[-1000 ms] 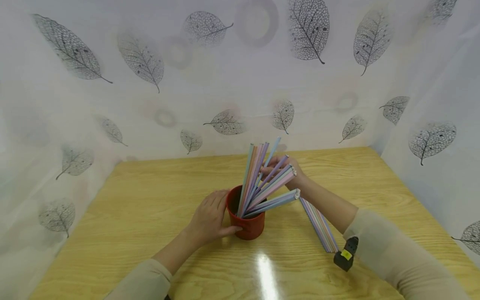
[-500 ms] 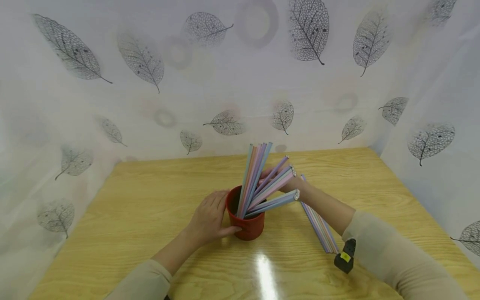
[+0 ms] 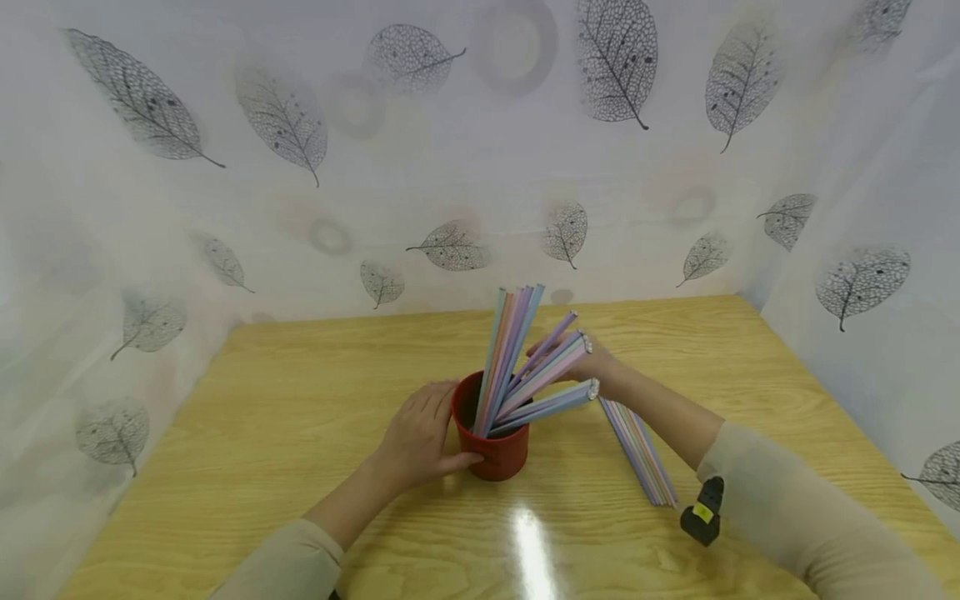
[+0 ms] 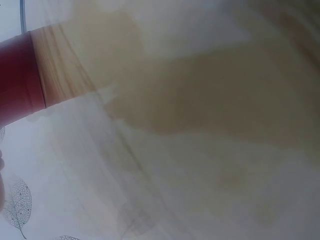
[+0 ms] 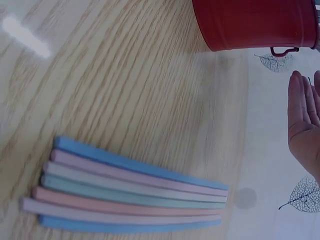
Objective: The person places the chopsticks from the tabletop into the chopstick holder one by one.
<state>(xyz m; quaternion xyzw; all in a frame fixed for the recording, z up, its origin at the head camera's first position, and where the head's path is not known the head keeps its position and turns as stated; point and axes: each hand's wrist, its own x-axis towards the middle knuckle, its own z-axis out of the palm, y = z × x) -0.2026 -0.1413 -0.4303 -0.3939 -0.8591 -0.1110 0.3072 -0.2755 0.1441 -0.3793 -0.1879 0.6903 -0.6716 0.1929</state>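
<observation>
A small red bucket [image 3: 501,458] stands upright on the table, full of long thin pastel sticks [image 3: 551,371] that look like straws. Some lean right, others stand nearly upright. My left hand [image 3: 416,433] holds the bucket's left side, thumb across its front and fingers behind the far side. Behind the leaning sticks is my right hand [image 3: 588,360], partly covered by them in the head view. The right wrist view has that hand [image 5: 305,125] with straight fingers and nothing in it, close to the bucket [image 5: 260,22].
A flat row of several loose pastel sticks [image 5: 135,185] lies on the wooden table [image 3: 315,400], right of the bucket and below my right forearm. A leaf-printed white cloth [image 3: 450,150] hangs around the back and sides. The left wrist view is mostly blurred sleeve.
The blue stick my right hand held has been lowered into the bucket and let go. That hand has come down, then drawn slightly right. My left hand stays on the bucket.
</observation>
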